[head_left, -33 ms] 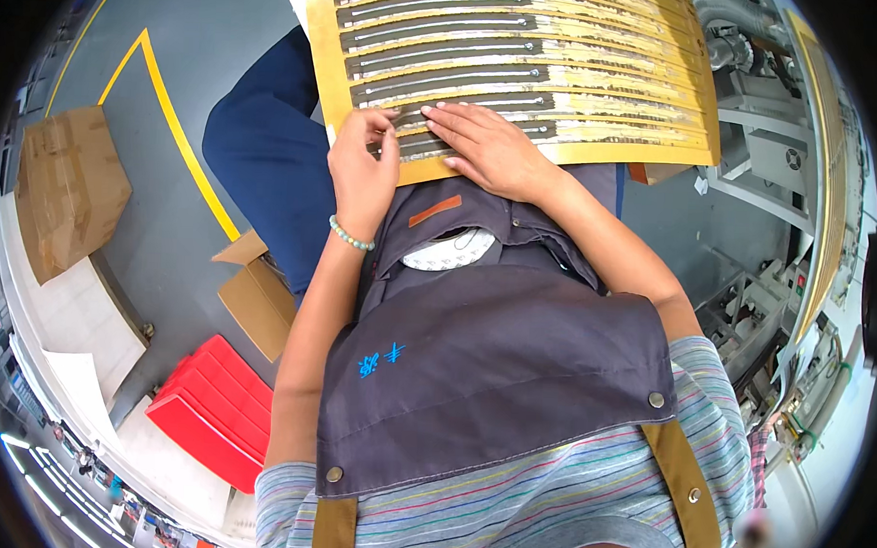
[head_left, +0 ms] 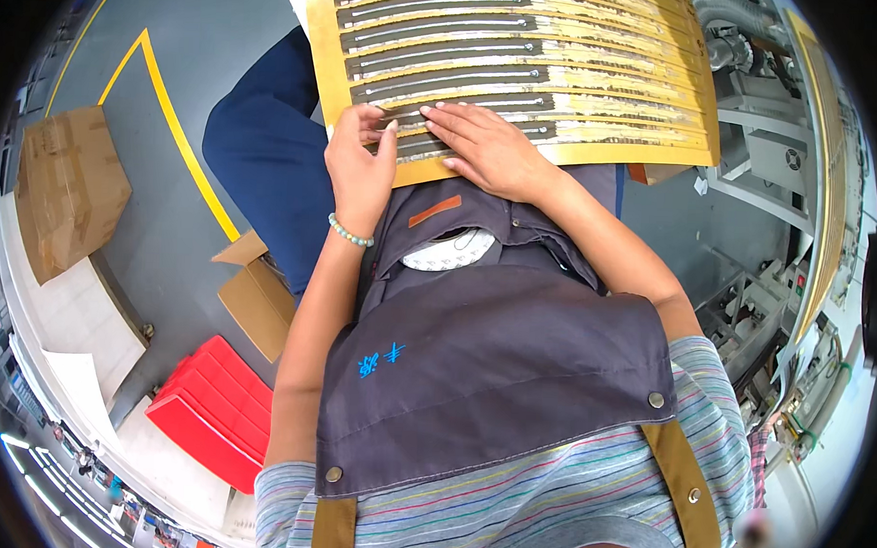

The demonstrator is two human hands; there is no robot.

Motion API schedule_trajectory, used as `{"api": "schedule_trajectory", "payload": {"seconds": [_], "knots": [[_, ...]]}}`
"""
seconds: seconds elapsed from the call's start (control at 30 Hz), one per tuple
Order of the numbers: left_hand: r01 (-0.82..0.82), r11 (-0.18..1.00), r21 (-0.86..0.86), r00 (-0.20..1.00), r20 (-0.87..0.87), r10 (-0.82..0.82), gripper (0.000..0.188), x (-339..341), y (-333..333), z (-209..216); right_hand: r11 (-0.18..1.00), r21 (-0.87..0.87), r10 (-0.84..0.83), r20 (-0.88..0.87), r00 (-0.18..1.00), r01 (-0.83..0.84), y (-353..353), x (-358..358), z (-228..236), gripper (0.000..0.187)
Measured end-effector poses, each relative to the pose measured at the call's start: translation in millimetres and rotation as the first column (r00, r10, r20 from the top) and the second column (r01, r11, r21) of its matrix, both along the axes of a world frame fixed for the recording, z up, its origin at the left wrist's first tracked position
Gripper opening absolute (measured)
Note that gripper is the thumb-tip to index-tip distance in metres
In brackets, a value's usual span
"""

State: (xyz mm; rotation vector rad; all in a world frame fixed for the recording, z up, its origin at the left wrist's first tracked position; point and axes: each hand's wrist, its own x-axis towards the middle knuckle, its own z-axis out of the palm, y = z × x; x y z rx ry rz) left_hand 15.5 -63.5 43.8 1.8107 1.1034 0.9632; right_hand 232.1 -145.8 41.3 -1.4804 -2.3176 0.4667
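Note:
A yellow sheet (head_left: 332,63) lies across my lap. Rows of dark strips (head_left: 436,72) run over its left part, each with a thin pale line ending in a small dot, and shiny crinkled bands stretch to the right. My right hand (head_left: 491,150) rests flat on the lowest rows, fingers stretched toward the left. At the left ends of those rows is my left hand (head_left: 360,160), its fingers bent and its thumb held apart from them. Nothing shows between its fingertips. A beaded bracelet (head_left: 350,232) circles the left wrist.
In my dark apron's pocket sits a white round object (head_left: 449,250). At left are a large cardboard box (head_left: 72,189), an opened carton (head_left: 256,301) and a red bin (head_left: 216,411). Metal frames and machinery (head_left: 766,150) stand at right. A yellow line (head_left: 178,130) marks the floor.
My left hand has shifted slightly left, and its thumb and fingers have moved a little. My right hand and the sheet have stayed in place.

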Motion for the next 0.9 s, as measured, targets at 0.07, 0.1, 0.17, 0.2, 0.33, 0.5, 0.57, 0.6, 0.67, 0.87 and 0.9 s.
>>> {"api": "schedule_trajectory", "payload": {"seconds": [0.07, 0.1, 0.17, 0.2, 0.33, 0.5, 0.57, 0.6, 0.67, 0.87, 0.9], "knots": [[-0.139, 0.982, -0.129, 0.99, -0.007, 0.139, 0.018, -1, 5, -6, 1.0, 0.007, 0.013, 0.013, 1.0, -0.013, 2, -2, 3, 0.058], [-0.165, 0.973, -0.159, 0.985, -0.069, 0.156, 0.02, -4, 6, -3, 1.0, 0.012, 0.025, 0.026, 0.999, -0.025, 3, -3, 3, 0.059], [-0.188, 0.977, -0.1, 0.977, -0.116, 0.177, 0.02, -9, 13, -15, 0.999, 0.014, 0.03, 0.022, 0.999, -0.03, 6, -4, 1, 0.059], [-0.209, 0.977, -0.042, 0.966, -0.163, 0.199, 0.02, -9, 15, -16, 0.999, 0.014, 0.035, 0.016, 0.999, -0.035, 7, -5, 0, 0.059], [-0.207, 0.978, -0.007, 0.951, -0.236, 0.199, 0.022, -8, 17, -17, 0.998, 0.016, 0.052, 0.031, 0.998, -0.052, 11, -8, -2, 0.059], [-0.179, 0.982, -0.058, 0.954, -0.254, 0.159, 0.025, -10, 20, -13, 0.999, -0.022, 0.042, -0.063, 0.997, -0.043, 13, -6, -5, 0.057], [-0.18, 0.982, -0.055, 0.953, -0.257, 0.16, 0.025, -10, 21, -12, 0.999, -0.023, 0.039, -0.052, 0.998, -0.04, 13, -7, -6, 0.058], [-0.182, 0.982, -0.051, 0.952, -0.26, 0.163, 0.025, -11, 21, -13, 0.999, -0.023, 0.037, -0.04, 0.998, -0.038, 14, -8, -6, 0.058], [-0.182, 0.983, -0.032, 0.951, -0.261, 0.167, 0.025, -11, 21, -15, 0.999, -0.03, 0.039, -0.041, 0.998, -0.041, 15, -9, -7, 0.058], [-0.185, 0.981, -0.051, 0.961, -0.218, 0.17, 0.026, -11, 21, -16, 0.999, -0.021, 0.036, -0.027, 0.999, -0.037, 16, -14, -6, 0.058], [-0.187, 0.98, -0.06, 0.962, -0.211, 0.171, 0.027, -11, 21, -16, 0.999, -0.02, 0.032, -0.048, 0.998, -0.033, 16, -14, -6, 0.058]]}}
